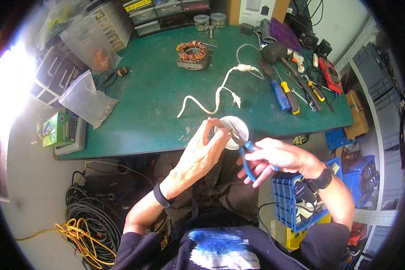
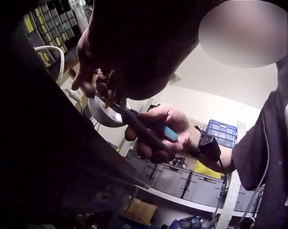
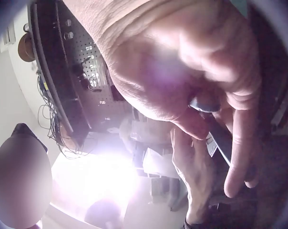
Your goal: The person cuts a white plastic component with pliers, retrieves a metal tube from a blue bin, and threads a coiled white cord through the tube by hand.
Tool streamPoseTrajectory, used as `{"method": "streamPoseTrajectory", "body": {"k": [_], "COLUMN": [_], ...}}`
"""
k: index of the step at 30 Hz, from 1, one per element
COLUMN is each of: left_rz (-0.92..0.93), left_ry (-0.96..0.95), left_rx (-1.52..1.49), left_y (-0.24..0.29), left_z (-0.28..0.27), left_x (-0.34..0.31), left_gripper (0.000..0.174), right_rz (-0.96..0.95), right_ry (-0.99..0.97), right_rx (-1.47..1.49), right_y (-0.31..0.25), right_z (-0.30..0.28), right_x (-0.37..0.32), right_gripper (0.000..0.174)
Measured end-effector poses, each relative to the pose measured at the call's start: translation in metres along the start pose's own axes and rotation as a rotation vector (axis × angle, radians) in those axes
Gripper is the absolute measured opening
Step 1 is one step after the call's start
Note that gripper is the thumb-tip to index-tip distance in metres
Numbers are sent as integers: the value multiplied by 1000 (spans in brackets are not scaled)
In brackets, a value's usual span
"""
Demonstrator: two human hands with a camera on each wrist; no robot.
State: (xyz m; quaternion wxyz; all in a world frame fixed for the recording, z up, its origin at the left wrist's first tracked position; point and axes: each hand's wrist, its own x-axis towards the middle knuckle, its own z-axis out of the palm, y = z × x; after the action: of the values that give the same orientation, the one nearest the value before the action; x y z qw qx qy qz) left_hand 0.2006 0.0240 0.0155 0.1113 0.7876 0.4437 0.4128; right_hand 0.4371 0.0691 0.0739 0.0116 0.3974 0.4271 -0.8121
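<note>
Just off the table's front edge, my left hand (image 1: 198, 153) holds a white, round, cup-like part (image 1: 242, 128), its thumb and fingers curled at the near side. My right hand (image 1: 281, 155) grips a pair of pliers (image 1: 249, 169) with blue handles; their nose reaches over the white part, close to the left fingertips. In the left wrist view, the white part (image 2: 102, 113) has a rounded outer wall and sits just past the pliers. The right wrist view shows the right palm (image 3: 182, 71) around a handle, with fingers extended. What the pliers' tips touch is hidden by the fingers.
On the green table (image 1: 144, 112) lie a white cable (image 1: 218, 92), a copper-wound coil (image 1: 192, 56), and several hand tools, including a yellow screwdriver (image 1: 290, 99). A plastic bag (image 1: 89, 100) lies at left. A blue crate (image 1: 285, 193) stands below the right arm; coiled black hose (image 1: 92, 216) lies at lower left.
</note>
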Motion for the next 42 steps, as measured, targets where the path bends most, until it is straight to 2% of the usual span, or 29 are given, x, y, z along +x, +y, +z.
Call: {"method": "streamPoseTrajectory", "body": {"k": [4, 8, 11, 13, 15, 21, 22, 25, 27, 30, 31, 33, 34, 37, 42], "left_rz": [-23, -31, -24, 38, 37, 30, 60, 114, 108, 41, 61, 61, 121, 78, 133], "left_ry": [-27, 24, 75, 65, 101, 2, -58, -34, -45, -80, -74, -34, -44, -17, 4], "left_rx": [-4, -25, -25, 268, 235, 178, 192, 202, 193, 120, 117, 100, 183, 86, 117], "left_y": [6, 17, 18, 22, 18, 25, 25, 24, 21, 20, 20, 23, 22, 23, 18], "left_z": [1, 3, 9, 2, 6, 14, 15, 16, 15, 16, 15, 14, 16, 17, 20], "left_x": [-1, -1, -1, 5, 4, 2, -1, -3, -6, -7, -6, -6, -6, -8, -6], "left_gripper": [24, 26, 22, 19, 17, 17, 19, 22, 23, 20, 18, 17, 18, 18, 16], "right_rz": [4, 3, 20, 34, 51, 31, 20, -42, -86, -34, -68, -58, -54, -63, -158], "right_ry": [13, 45, 66, 42, 32, 39, 46, 75, 90, 89, 84, 104, 69, 86, 177], "right_rx": [-57, -144, -103, -43, -35, 57, 47, 29, 31, 8, 22, -34, -10, -55, 23], "right_y": [2, 2, 7, 13, 12, 19, 19, 29, 30, 28, 27, 23, 26, 32, 35], "right_z": [-2, 1, 2, 0, 0, 1, 2, -1, -3, -5, -2, 3, 1, 3, 15], "right_x": [-1, -11, -15, -17, -19, -15, -14, -6, -4, -4, -5, -8, -6, -5, 0], "right_gripper": [33, 36, 37, 36, 35, 31, 35, 40, 39, 41, 35, 35, 36, 36, 39]}}
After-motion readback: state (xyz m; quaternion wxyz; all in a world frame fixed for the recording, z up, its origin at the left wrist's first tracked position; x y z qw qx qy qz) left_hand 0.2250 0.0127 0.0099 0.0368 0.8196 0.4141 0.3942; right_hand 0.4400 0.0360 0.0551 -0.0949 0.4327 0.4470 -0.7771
